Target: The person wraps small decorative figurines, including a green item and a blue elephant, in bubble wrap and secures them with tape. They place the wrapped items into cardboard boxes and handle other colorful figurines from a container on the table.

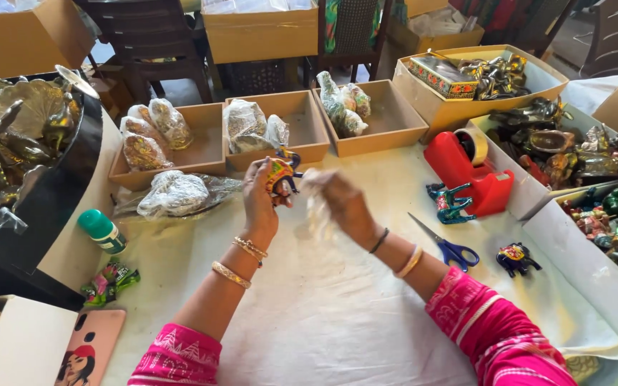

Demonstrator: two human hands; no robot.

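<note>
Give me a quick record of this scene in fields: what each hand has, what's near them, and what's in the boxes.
left hand: holds a painted figurine
right hand: blurred, on a clear wrap
near right: blue-handled scissors, red tape dispenser, teal figurine
near left: wrapped bundle, green-capped bottle
three open boxes: wrapped figurines inside
surface: white cloth

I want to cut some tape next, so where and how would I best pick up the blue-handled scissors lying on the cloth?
Take the scissors by the blue handle loops, probably with the right hand, coming from the near right. They lie flat with the blades pointing up-left toward the red tape dispenser and the loops toward the person, so the handles are the nearer, blunt end, with bare cloth around them.
</note>
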